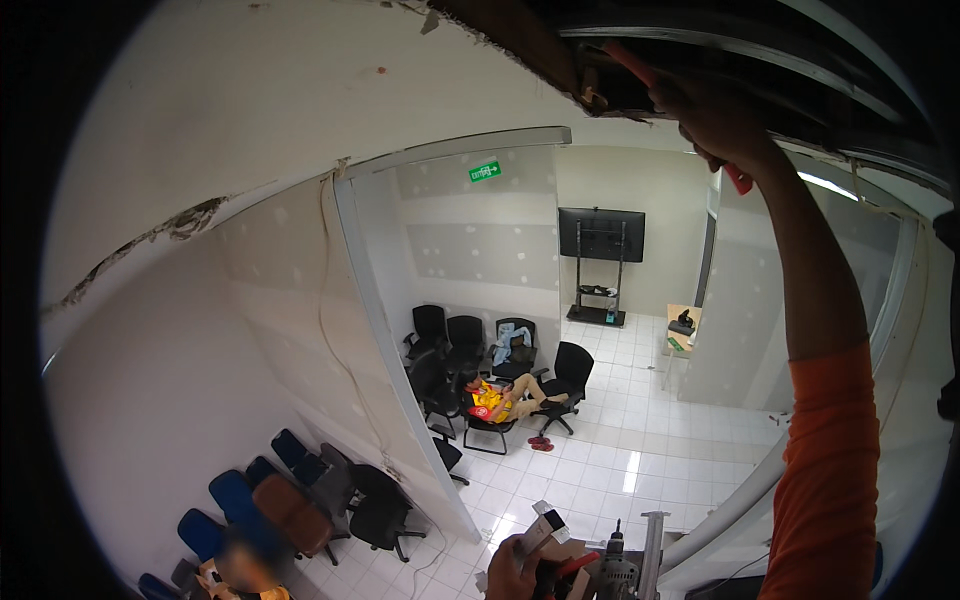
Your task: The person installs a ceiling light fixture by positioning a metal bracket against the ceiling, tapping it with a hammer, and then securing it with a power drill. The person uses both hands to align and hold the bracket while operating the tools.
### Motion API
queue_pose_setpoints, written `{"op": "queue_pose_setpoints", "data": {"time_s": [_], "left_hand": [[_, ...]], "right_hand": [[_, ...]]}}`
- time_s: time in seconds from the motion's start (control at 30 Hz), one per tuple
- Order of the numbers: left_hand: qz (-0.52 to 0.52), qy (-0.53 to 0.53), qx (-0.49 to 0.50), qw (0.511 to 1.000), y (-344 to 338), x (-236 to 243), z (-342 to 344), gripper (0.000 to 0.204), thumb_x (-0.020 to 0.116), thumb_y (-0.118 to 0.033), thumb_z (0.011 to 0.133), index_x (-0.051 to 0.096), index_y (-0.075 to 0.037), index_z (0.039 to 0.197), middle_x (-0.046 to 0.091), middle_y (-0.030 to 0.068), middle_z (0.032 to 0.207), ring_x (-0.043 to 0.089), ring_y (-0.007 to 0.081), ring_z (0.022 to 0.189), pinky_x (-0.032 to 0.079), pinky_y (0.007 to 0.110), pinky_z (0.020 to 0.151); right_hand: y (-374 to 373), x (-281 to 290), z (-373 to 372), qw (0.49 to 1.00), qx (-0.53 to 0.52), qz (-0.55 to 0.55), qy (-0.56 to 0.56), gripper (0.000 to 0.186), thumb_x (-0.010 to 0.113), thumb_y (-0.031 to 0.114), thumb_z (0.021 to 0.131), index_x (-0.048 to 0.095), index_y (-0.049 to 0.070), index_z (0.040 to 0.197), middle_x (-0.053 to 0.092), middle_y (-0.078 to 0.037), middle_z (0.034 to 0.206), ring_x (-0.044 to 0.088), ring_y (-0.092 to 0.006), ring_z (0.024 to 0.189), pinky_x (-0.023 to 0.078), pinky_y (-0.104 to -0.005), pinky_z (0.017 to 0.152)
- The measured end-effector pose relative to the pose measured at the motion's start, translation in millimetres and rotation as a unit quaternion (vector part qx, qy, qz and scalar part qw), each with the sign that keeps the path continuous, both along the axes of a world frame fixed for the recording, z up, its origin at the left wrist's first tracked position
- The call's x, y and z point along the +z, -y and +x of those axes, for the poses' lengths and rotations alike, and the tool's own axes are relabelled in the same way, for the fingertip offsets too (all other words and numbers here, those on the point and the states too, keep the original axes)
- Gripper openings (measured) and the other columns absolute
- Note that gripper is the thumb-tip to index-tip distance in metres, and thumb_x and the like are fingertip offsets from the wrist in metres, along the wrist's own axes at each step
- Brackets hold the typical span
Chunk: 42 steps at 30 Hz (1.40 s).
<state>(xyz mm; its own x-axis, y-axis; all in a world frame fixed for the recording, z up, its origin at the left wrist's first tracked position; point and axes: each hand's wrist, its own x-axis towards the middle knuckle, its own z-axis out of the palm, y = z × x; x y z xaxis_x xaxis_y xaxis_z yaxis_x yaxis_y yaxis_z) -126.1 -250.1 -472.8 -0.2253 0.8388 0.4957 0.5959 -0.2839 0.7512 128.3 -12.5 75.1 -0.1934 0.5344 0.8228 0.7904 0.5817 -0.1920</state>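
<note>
My right arm, in an orange sleeve, reaches up at the right. My right hand (pixel 715 122) is closed round a long red tool (pixel 632 64), which sticks out at both ends of the fist; its kind is unclear. Its upper end is at the broken edge of the ceiling opening (pixel 590 100), among dark cavities and metal channels. Low in the picture, my left hand (pixel 512 572) is closed on the side of an open cardboard box (pixel 545 532). Beside it are a grey and black power drill (pixel 617 568) and a red object (pixel 578 563), partly hidden.
An upright metal channel (pixel 655 535) stands by the drill. Below, a person in yellow and red (pixel 492 402) reclines across black chairs (pixel 466 338). Another person (pixel 250 575) is at lower left near blue chairs (pixel 232 495). A screen on a stand (pixel 602 236) and a small table (pixel 683 318) are farther off.
</note>
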Motion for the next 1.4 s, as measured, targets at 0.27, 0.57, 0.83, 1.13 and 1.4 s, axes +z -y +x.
{"op": "queue_pose_setpoints", "data": {"time_s": [0.27, 0.57, 0.83, 1.13, 1.4], "left_hand": [[0.009, -0.015, -0.016, 1.0, -5, -3, 0, 0.042, 0.066, -0.022, 0.096, 0.053, 0.004, 0.125, 0.063, 0.0266, 0.105, 0.061, 0.0476, 0.093, 0.052, 0.048, 0.08], [0.017, -0.02, 0.0, 1.0, -5, -17, 0, 0.038, 0.066, -0.02, 0.096, 0.053, 0.003, 0.124, 0.063, 0.0267, 0.104, 0.062, 0.0469, 0.092, 0.053, 0.048, 0.078], [0.064, -0.018, -0.005, 0.998, -5, -10, 0, 0.039, 0.066, -0.019, 0.096, 0.053, 0.004, 0.126, 0.063, 0.0271, 0.105, 0.062, 0.0468, 0.092, 0.052, 0.048, 0.077], [-0.073, 0.008, -0.009, 0.997, -5, -5, -3, 0.053, 0.071, -0.03, 0.093, 0.05, 0.004, 0.127, 0.065, 0.0276, 0.11, 0.066, 0.0438, 0.102, 0.052, 0.046, 0.088], [-0.076, 0.017, -0.015, 0.997, -3, 1, -2, 0.05, 0.071, -0.028, 0.093, 0.051, 0.002, 0.127, 0.065, 0.0275, 0.11, 0.066, 0.0439, 0.102, 0.053, 0.046, 0.088]], "right_hand": [[-52, -40, -8, 0.982, 0.126, -0.084, -0.108, 0.046, 0.042, 0.047, 0.106, 0.059, 0.005, 0.113, 0.046, 0.001, 0.058, 0.051, -0.0095, 0.043, 0.046, -0.0291, 0.039], [-38, -56, -6, 0.939, 0.278, -0.143, -0.143, 0.053, 0.037, 0.057, 0.105, 0.049, 0.008, 0.123, 0.046, 0.005, 0.06, 0.048, -0.0073, 0.044, 0.046, -0.028, 0.042], [8, -29, 10, 0.972, 0.078, -0.194, -0.11, 0.052, 0.039, 0.056, 0.105, 0.045, 0.013, 0.134, 0.047, 0.003, 0.061, 0.041, -0.0066, 0.042, 0.04, -0.0273, 0.037], [50, 1, 10, 0.989, 0.016, -0.148, -0.003, 0.054, 0.043, 0.048, 0.106, 0.04, 0.017, 0.15, 0.048, 0.002, 0.058, 0.042, -0.0053, 0.039, 0.039, -0.0242, 0.034], [-8, -45, 22, 0.895, 0.289, -0.268, -0.21, 0.066, 0.053, 0.068, 0.095, 0.05, 0.018, 0.138, 0.046, 0.009, 0.06, 0.038, -0.0011, 0.043, 0.033, -0.0207, 0.036]]}}
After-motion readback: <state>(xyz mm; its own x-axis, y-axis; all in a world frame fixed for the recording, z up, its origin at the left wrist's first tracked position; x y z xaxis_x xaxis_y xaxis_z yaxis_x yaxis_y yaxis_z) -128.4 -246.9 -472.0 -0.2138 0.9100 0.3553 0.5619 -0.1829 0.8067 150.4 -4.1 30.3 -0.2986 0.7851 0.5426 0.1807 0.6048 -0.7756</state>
